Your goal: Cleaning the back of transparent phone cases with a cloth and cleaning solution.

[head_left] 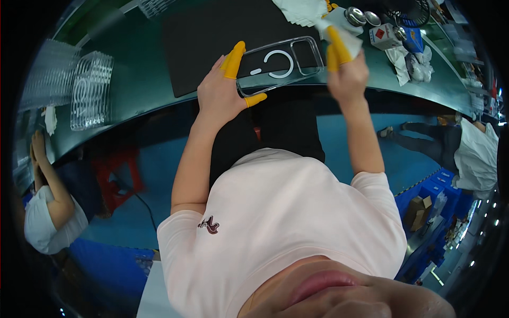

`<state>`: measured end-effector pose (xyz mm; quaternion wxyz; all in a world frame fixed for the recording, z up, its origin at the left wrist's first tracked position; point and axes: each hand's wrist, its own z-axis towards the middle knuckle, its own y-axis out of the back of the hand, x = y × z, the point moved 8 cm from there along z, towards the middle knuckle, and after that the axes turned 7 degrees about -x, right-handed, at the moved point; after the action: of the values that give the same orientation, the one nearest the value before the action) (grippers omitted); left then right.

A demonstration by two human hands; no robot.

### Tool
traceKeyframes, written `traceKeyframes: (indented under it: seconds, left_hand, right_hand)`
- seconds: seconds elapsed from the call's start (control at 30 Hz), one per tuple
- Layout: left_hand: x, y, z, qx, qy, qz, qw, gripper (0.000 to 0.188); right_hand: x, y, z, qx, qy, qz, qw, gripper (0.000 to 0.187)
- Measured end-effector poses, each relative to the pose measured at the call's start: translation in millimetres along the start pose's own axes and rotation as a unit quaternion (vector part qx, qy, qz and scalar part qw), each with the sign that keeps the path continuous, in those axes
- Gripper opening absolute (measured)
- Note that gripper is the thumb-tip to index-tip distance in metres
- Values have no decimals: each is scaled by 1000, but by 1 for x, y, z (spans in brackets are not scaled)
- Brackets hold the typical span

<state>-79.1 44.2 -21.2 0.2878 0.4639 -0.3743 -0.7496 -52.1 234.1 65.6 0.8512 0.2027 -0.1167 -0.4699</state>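
Yellow finger cots cover some fingertips of both hands. My left hand [222, 90] is closed on the left end of a clear phone case [305, 71], which bears a white ring and a short white bar. The case is tilted above the front edge of a black mat [196, 47]. To the right of the case, my right hand [348, 71] is raised, slightly blurred, with a white wiping cloth [350, 42] gripped in its fingers. The cloth is apart from the case.
Stacks of clear phone cases [91, 90] stand at the left of the green table [138, 74]. Metal pump bottles [355, 17], a small white box [384, 36], crumpled wipes [397, 63] and a black fan [413, 11] crowd the back right. Other people sit at left and stand at right.
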Motion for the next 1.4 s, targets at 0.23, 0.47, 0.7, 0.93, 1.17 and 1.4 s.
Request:
traceKeyframes:
  seconds: [0.23,0.47,0.7,0.93,1.17,1.4]
  left_hand:
    - [5,0,-2,4,0,7,1000,90]
    - [-2,-2,-3,-11,-24,16,1000,90]
    - [4,-4,-5,40,9,61,997,90]
    - [0,-1,-4,22,-18,22,999,86]
    - [-26,18,-6,-49,-143,171,974,28]
    - [-3,-11,-54,136,283,-373,873,88]
  right_hand:
    - [110,-49,-43,219,-22,225,949,13]
    - [78,-66,-41,273,-51,88,956,9]
    - [31,-36,-45,259,-102,59,959,6]
    - [90,-50,-36,275,-17,198,941,8]
    - [-22,30,-12,-29,-219,165,961,16]
    - [-2,-12,-34,110,-116,83,984,14]
